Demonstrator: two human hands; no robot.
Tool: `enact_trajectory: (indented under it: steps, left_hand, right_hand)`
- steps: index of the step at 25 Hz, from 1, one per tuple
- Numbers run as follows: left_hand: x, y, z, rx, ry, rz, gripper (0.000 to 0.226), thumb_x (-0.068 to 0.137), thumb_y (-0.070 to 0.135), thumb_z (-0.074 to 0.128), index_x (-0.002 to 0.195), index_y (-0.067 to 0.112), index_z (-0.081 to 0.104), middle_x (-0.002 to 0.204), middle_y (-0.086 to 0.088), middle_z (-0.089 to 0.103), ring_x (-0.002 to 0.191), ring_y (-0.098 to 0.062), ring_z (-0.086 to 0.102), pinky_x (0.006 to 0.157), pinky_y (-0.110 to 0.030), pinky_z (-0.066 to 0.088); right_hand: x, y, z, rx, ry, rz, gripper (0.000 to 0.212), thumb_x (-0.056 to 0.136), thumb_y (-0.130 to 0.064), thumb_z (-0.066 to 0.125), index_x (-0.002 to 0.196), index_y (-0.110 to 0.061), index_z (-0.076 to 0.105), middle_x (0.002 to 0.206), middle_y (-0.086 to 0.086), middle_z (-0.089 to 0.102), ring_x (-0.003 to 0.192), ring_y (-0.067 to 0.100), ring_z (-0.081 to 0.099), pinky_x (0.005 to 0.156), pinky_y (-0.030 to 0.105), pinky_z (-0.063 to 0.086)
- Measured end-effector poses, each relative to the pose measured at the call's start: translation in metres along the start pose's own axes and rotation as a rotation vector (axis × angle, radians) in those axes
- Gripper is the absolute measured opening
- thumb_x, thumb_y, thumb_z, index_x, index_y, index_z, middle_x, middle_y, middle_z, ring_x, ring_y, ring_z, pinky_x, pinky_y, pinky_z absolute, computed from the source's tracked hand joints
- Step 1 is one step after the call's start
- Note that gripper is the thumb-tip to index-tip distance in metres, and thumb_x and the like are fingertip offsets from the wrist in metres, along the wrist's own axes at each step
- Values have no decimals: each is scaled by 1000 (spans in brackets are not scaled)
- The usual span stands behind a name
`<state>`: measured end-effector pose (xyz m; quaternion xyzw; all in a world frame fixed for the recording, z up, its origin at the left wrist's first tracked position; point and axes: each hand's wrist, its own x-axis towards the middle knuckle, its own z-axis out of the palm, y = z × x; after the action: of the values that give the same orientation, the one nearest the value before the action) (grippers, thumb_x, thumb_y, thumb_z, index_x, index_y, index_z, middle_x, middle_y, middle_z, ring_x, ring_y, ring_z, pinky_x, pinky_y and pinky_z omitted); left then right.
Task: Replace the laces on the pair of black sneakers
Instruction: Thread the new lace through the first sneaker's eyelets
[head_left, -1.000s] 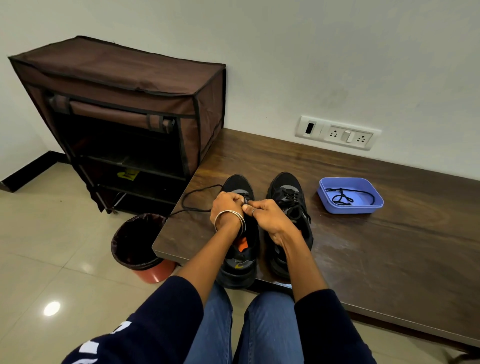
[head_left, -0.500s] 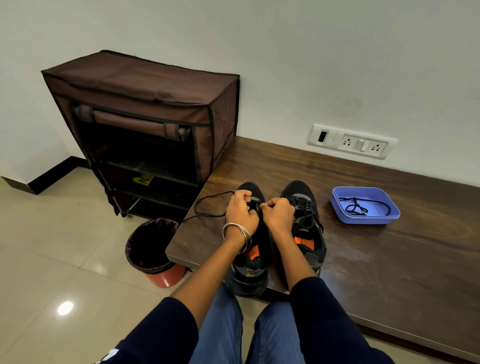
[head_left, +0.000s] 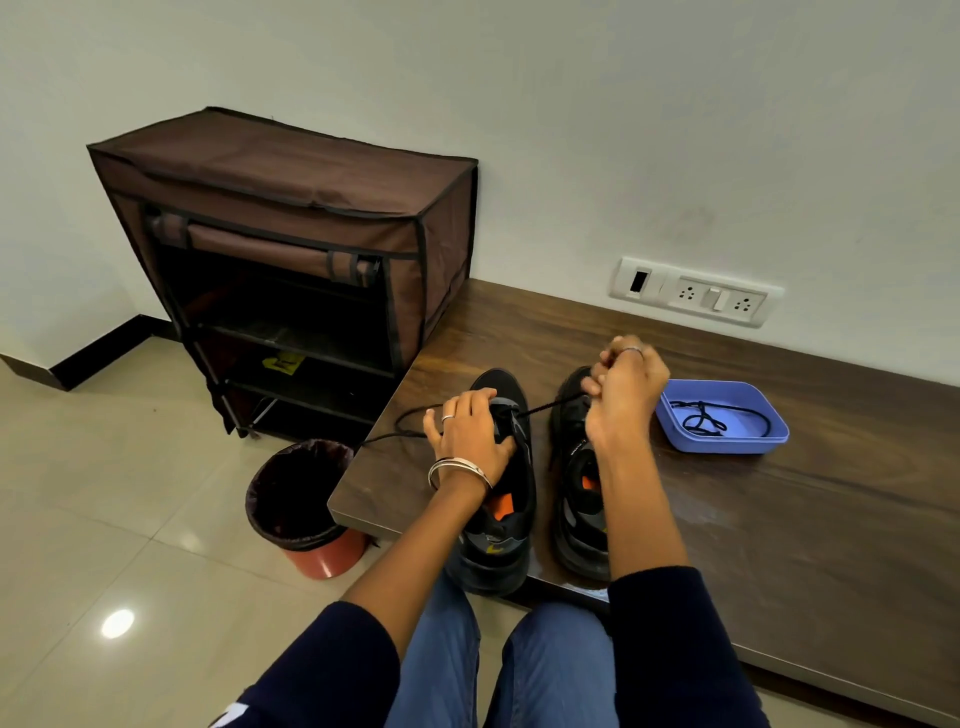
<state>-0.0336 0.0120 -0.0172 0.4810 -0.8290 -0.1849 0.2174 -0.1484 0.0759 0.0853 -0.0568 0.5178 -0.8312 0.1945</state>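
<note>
At the near left corner of the wooden desk (head_left: 779, 545), the pair of black sneakers stands side by side, toes toward the wall, heels at the near edge. The left hand (head_left: 470, 436) rests on the left sneaker (head_left: 501, 499), fingers curled over its tongue and upper eyelets to hold it down. The right hand (head_left: 626, 387) has risen from that shoe, where half a second ago both hands were bunched together, and now hangs above the toe of the right sneaker (head_left: 579, 499), its fingers pinched on a black lace (head_left: 545, 407). The lace runs taut from the pinch down to the left sneaker's eyelets; its other end loops loosely over the desk's left edge toward the bin (head_left: 301, 499) on the floor. That pull suggests a length has just been drawn through an eyelet, so lacing of the left sneaker is under way, while the right sneaker appears laced. Another dark lace (head_left: 711, 418) lies coiled in the blue tray (head_left: 727, 444), near the right sneaker toward the wall. A brown shoe rack (head_left: 291, 218) stands off the far left corner.
</note>
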Motion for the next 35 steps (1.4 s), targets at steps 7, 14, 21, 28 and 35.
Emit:
enact_trajectory:
  steps: [7,14,21,28,35]
  left_hand:
    - [2,-3,1,-20,-42,-40,73,80,49,66,141,21,36,142,0,42,135,-19,36,116,-43,18]
    - [3,-5,2,12,-35,-21,75,81,46,68,143,19,35,143,0,42,137,-20,32,118,-43,15]
    - [2,-5,3,-47,-53,-71,74,81,46,67,143,22,34,144,4,39,139,-18,26,116,-51,13]
    - [-1,-4,-2,-209,-22,-65,91,74,37,77,145,12,26,141,-10,33,124,-35,43,100,-43,40]
    - [-1,-3,-4,-340,-43,-129,110,69,24,83,151,12,10,143,-16,35,128,-33,42,105,-41,38]
  right_hand:
    - [3,50,-20,-1618,-521,-59,19,89,-34,66,102,-22,70,106,4,69,103,27,63,78,34,50]
    - [-15,22,-5,-725,-356,-210,16,91,-9,61,87,-17,75,91,-1,74,92,12,66,80,30,52]
    - [-22,-30,8,-76,-469,-129,14,100,-20,50,88,-15,57,59,1,59,50,11,49,39,18,30]
    - [9,71,-15,-1539,-462,-108,26,87,-32,69,101,-10,68,101,14,68,94,32,64,74,37,52]
    - [-8,19,-4,-1020,-214,-97,28,89,-13,62,71,8,66,81,23,69,79,34,66,64,35,51]
